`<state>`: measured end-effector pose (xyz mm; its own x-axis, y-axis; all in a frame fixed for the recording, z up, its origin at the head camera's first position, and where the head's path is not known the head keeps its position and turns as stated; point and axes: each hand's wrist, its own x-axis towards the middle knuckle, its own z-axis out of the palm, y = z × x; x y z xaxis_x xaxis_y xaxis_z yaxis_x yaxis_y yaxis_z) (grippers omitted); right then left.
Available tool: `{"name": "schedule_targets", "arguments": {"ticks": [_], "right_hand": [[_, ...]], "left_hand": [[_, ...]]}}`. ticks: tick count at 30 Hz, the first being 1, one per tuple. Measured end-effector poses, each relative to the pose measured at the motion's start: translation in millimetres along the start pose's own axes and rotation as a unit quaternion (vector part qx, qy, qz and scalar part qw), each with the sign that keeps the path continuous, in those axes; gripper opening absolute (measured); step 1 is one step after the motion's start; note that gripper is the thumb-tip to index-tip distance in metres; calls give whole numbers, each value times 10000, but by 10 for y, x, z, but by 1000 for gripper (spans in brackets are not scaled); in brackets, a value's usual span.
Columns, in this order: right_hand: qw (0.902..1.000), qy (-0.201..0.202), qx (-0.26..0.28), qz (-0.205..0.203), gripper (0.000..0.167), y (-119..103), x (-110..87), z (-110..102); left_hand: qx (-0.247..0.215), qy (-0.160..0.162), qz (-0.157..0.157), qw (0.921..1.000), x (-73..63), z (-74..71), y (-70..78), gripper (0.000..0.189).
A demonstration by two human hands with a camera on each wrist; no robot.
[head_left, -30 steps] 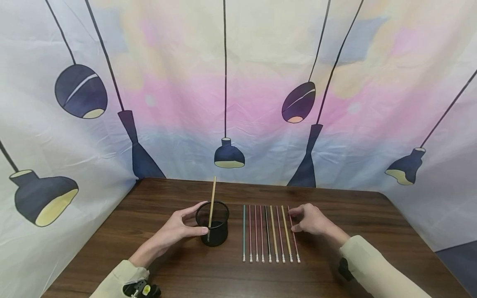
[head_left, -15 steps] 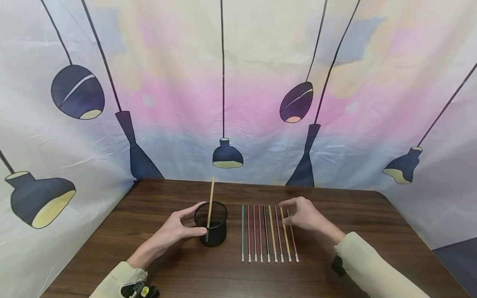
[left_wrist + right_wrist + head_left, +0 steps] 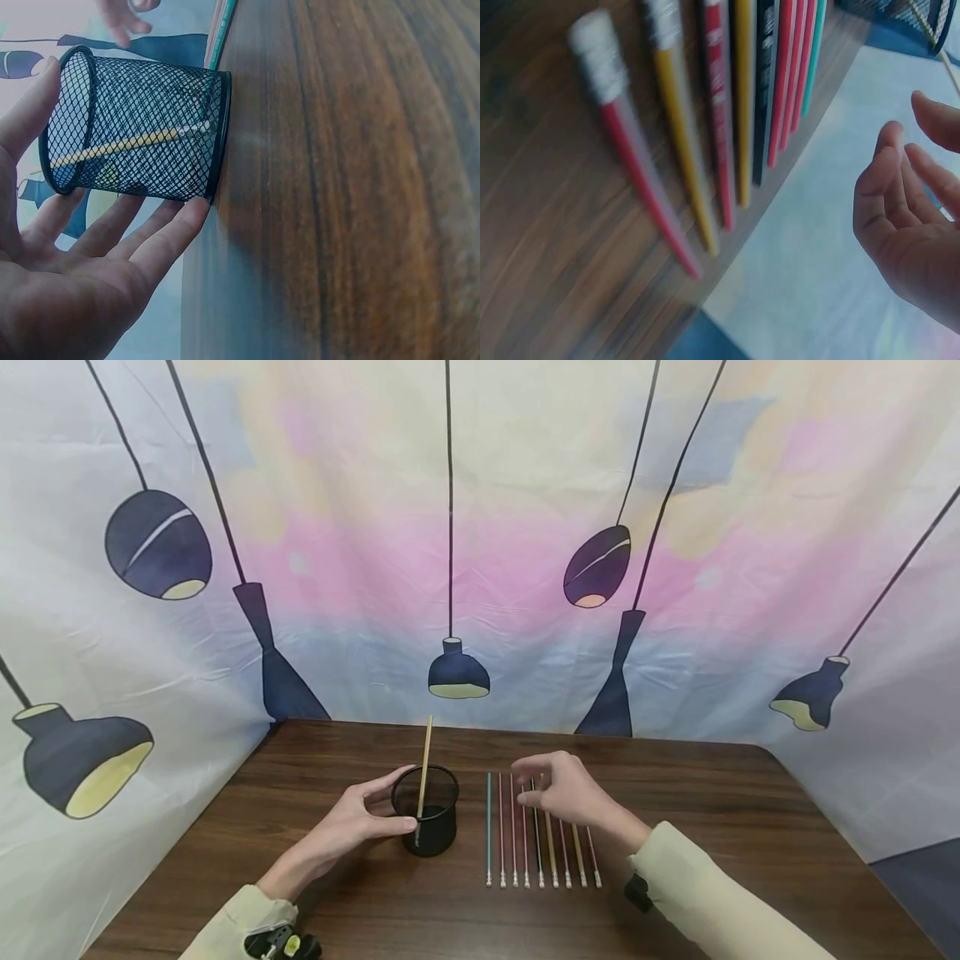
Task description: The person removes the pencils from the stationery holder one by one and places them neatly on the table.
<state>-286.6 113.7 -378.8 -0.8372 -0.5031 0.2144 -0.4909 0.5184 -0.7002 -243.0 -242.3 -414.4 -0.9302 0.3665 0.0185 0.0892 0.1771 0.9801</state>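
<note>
My left hand (image 3: 360, 818) holds a black mesh pencil cup (image 3: 437, 837) from the left, thumb at the near side and fingers round the far side. A yellow pencil (image 3: 427, 743) leans inside the cup, its eraser end down, as the left wrist view shows. Over the far ends of a row of pencils hovers my right hand (image 3: 564, 789), fingers loosely bent with nothing between them. The row has a teal pencil (image 3: 489, 827) nearest the cup, then several red ones, a black pencil (image 3: 764, 90) and yellow and red ones. Their eraser ends point toward me.
The brown wood-grain table (image 3: 360, 910) carries the cup and the pencil row. A cloth backdrop (image 3: 360, 568) printed with hanging lamps rises behind the table and along its sides.
My right hand has moved left from the red pencil at the right end to above the middle of the row. The left hand and the cup stay in place.
</note>
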Motion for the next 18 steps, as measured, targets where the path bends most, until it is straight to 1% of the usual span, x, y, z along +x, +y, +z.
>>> {"name": "schedule_targets", "arguments": {"ticks": [7, 15, 18], "right_hand": [[9993, 184, 260, -211, 39, -231, 150, 211], [9979, 208, 306, -537, 39, -464, 381, 470], [9980, 123, 323, -528, 41, -511, 455, 548]], "left_hand": [[60, 17, 50, 10000, 10, 1, 11, 84], [-4, -48, -7, 10000, -4, 1, 17, 82], [-89, -73, -49, 9999, -8, 4, 20, 81]]}}
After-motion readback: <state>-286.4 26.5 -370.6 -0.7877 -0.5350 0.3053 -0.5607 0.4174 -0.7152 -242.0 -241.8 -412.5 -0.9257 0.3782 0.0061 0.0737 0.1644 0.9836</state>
